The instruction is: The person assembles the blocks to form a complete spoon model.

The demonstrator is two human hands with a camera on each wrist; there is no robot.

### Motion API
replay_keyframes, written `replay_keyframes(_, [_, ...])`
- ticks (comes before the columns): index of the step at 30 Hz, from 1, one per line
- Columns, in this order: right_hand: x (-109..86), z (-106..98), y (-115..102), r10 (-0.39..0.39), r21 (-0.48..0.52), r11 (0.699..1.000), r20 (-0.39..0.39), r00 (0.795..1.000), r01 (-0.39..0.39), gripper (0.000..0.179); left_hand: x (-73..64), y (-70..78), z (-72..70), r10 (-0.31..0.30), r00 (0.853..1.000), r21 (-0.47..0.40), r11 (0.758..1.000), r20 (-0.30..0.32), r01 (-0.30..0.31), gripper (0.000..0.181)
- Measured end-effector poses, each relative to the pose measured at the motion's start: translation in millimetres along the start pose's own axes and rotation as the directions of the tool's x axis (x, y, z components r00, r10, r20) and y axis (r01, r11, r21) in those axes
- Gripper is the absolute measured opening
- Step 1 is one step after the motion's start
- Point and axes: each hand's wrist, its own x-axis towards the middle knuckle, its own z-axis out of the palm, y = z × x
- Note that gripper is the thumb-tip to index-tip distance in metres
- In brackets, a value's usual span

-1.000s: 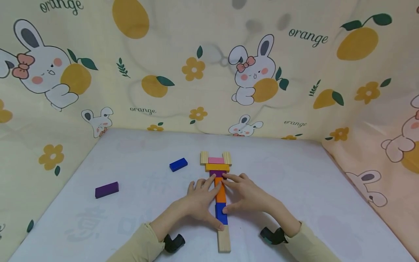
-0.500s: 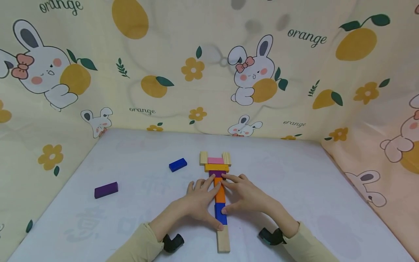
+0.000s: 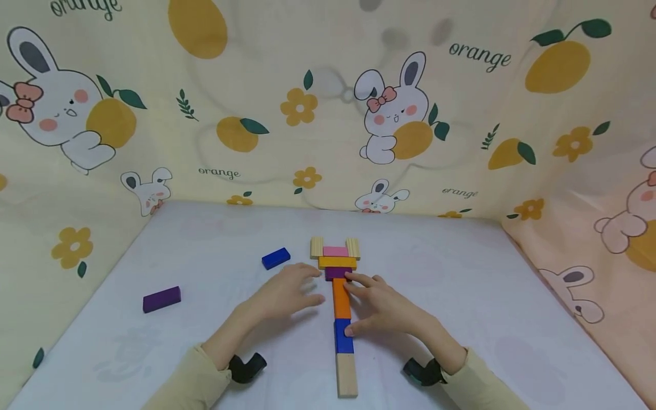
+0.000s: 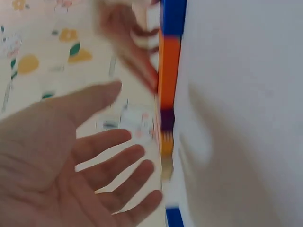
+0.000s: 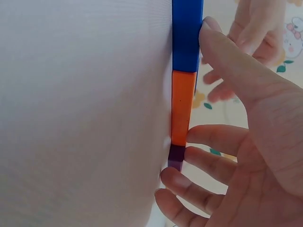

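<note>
A row of toy blocks lies flat on the table, pointing away from me. From near to far come a plain wooden block [image 3: 347, 376], a blue block [image 3: 342, 343], an orange block [image 3: 341, 299], a purple block [image 3: 335, 274] and a yellow block [image 3: 337, 262]. Beyond these sits a pink block [image 3: 335, 251] between ribbed wooden pieces [image 3: 316, 247]. My right hand [image 3: 389, 307] rests along the row's right side, thumb on the blue block, fingertips touching the orange and purple ones. Left of the row, my left hand [image 3: 287, 290] hovers apart from it, fingers spread and holding nothing.
A loose blue block [image 3: 275, 258] lies just beyond the left hand. Farther left is a loose purple block [image 3: 162, 299]. Black wrist cameras [image 3: 247, 368] are worn on both wrists. A patterned cloth [image 3: 328, 114] walls the white table [image 3: 435, 256].
My left hand has let go of the row and drawn away to the left, baring the orange block and the wooden block's end. The right hand stays in place.
</note>
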Motion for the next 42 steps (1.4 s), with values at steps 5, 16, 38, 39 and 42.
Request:
replay_keyframes(5, [-0.2, 0.2, -2.4, 0.024, 0.007, 1.000, 0.009, 1.000, -0.024, 0.096, -4.5, -30.7, -30.8, -0.061, 0.976, -0.140, 0.990, -0.207, 0.032, 0.041])
replay_keyframes(16, [0.6, -0.3, -3.6, 0.029, -0.001, 1.000, 0.020, 0.999, -0.029, 0.097, -9.0, -90.2, -61.8, -0.228, 0.935, -0.256, 0.954, -0.273, 0.158, 0.046])
replay_keyframes(38, [0.6, 0.7, -1.5, 0.020, 0.007, 1.000, 0.024, 1.000, -0.020, 0.096, -0.3, -94.8, -40.4, -0.241, 0.935, -0.256, 0.951, -0.259, 0.174, 0.037])
replay_keyframes(39, [0.5, 0.8, -1.3, 0.019, 0.006, 1.000, 0.023, 1.000, -0.019, 0.096, 0.2, -94.3, -39.4, -0.243, 0.933, -0.256, 0.951, -0.266, 0.175, 0.037])
replay_keyframes(42, [-0.2, 1.1, -0.8, 0.014, 0.007, 1.000, 0.017, 1.000, -0.014, 0.096, 1.3, -94.0, -37.1, -0.251, 0.926, -0.259, 0.949, -0.284, 0.178, 0.035])
